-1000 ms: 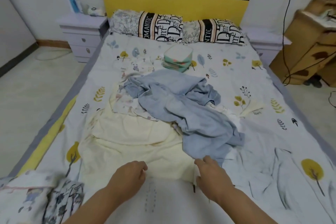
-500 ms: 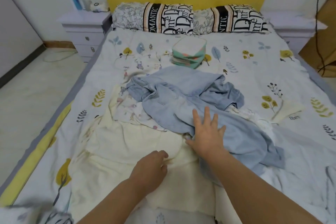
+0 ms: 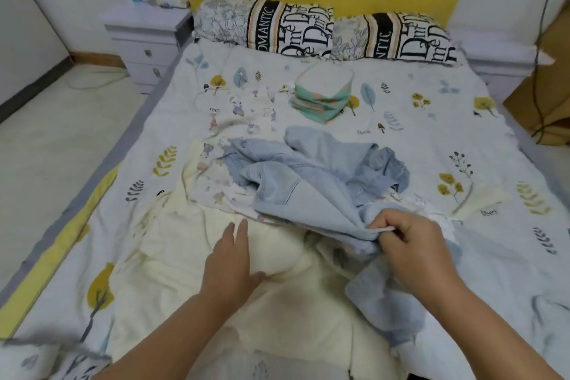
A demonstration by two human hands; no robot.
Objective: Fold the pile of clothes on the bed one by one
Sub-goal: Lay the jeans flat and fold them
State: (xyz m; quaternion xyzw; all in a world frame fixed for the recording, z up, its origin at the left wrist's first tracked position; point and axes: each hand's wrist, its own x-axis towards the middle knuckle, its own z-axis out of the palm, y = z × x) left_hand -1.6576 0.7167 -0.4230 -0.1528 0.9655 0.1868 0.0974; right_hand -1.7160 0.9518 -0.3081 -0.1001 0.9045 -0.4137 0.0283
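Observation:
A heap of clothes lies in the middle of the bed (image 3: 431, 120). On top is a light blue denim garment (image 3: 308, 176), crumpled. My right hand (image 3: 410, 244) grips a bunched fold of its near edge. Under it spreads a cream garment (image 3: 185, 250), and my left hand (image 3: 233, 259) rests flat on it with the fingers straight. A white printed garment (image 3: 216, 185) shows between the two. Farther back sits a folded stack of white and teal cloth (image 3: 322, 92).
Two patterned pillows (image 3: 308, 31) lean on the yellow headboard. A white nightstand (image 3: 145, 37) stands at the left, another at the right (image 3: 509, 62). More printed cloth (image 3: 46, 361) lies at the bottom left corner. A black cable (image 3: 543, 40) hangs at the right.
My right hand went from lying flat on the denim to gripping a fold of it. My left hand opened and slid forward onto the cream garment.

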